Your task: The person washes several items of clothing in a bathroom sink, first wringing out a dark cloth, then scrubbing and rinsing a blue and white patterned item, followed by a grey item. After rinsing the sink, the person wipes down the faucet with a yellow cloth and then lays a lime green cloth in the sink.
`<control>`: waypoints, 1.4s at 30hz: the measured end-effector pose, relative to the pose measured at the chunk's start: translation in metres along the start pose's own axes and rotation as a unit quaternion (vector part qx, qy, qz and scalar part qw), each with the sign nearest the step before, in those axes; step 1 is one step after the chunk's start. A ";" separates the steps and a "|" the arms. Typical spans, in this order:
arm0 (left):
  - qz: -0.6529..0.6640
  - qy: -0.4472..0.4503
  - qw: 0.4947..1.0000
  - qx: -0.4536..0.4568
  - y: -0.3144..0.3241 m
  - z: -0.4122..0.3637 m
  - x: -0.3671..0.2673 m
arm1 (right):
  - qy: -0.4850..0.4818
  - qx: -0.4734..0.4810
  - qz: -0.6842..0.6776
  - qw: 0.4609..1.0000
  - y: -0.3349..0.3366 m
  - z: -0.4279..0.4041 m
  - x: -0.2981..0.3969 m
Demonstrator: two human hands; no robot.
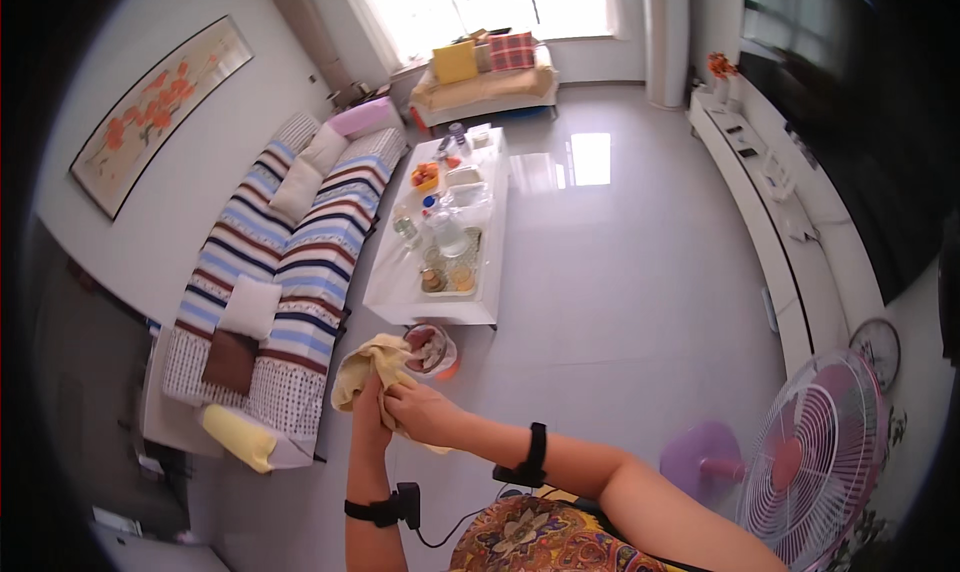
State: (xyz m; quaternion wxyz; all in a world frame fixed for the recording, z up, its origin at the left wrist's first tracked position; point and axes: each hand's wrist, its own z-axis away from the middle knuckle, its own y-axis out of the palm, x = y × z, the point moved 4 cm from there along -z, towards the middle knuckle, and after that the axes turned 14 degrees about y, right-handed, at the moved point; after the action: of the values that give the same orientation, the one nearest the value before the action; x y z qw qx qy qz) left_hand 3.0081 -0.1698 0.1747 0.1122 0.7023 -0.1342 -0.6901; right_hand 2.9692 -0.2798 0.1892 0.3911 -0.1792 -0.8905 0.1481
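Observation:
A pale yellow cloth (384, 353) hangs bunched between my two hands, above the floor and in front of the coffee table. My left hand (368, 393) is raised into the cloth, which drapes over it and hides most of the fingers. My right hand (417, 407) pinches a fold of the cloth beside the left wrist. Just beyond the cloth, a waste bin (448, 371) with a light liner and rubbish in it stands on the floor, partly covered by the cloth in this view.
A white coffee table (397, 299) bears a tray, glasses, a jug and an orange basket of fruit. To the left runs a striped sofa (315, 264). A pink-and-white standing fan (810, 459) is close on the right, near a long low TV cabinet (780, 287). A small sofa (480, 95) stands beneath the window.

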 end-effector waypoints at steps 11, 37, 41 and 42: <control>0.030 -0.087 0.993 -0.070 -0.031 0.053 0.014 | 0.553 0.260 -0.585 0.533 0.080 0.045 -0.016; -0.171 0.265 0.458 -0.831 -0.287 0.949 -0.143 | 0.079 0.710 0.027 0.699 0.382 0.306 0.197; -0.156 0.302 0.309 -0.888 -0.190 1.103 -0.061 | 0.103 0.746 0.225 0.618 0.371 0.353 0.063; -0.148 0.286 0.258 -0.911 -0.164 1.134 -0.029 | -0.101 0.766 0.353 0.528 0.359 0.360 0.049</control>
State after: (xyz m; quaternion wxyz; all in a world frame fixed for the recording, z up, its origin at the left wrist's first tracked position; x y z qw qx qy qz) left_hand 1.8799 0.0253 0.1200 0.6045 0.2965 0.7302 -0.1161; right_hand 2.7415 0.0174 -0.1583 0.2016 -0.0942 -0.3330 0.9163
